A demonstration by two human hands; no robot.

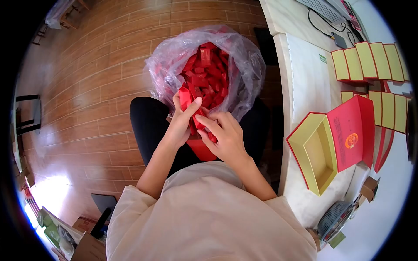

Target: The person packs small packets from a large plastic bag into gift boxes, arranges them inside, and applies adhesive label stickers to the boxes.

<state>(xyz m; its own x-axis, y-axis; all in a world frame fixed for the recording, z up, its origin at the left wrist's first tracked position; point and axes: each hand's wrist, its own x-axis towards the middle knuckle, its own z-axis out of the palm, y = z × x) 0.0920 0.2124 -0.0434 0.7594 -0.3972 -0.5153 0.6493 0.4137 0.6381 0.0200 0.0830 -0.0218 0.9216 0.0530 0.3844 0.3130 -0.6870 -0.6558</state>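
My left hand is closed, its thumb pressed along a glossy red packet. My right hand curls its fingers round the lower red packets, close beside the left; how many pieces lie between the hands I cannot tell. Just beyond my fingers, a clear plastic bag gapes wide, filled with many small red packets. Below the hands, a red surface shows between my legs, partly covered.
On the marble-look table to the right lies an open red box with a gold lining. Several red-and-yellow boxes stand in rows behind it. A grey basket sits nearer me. Brown wood-look tiles cover the floor.
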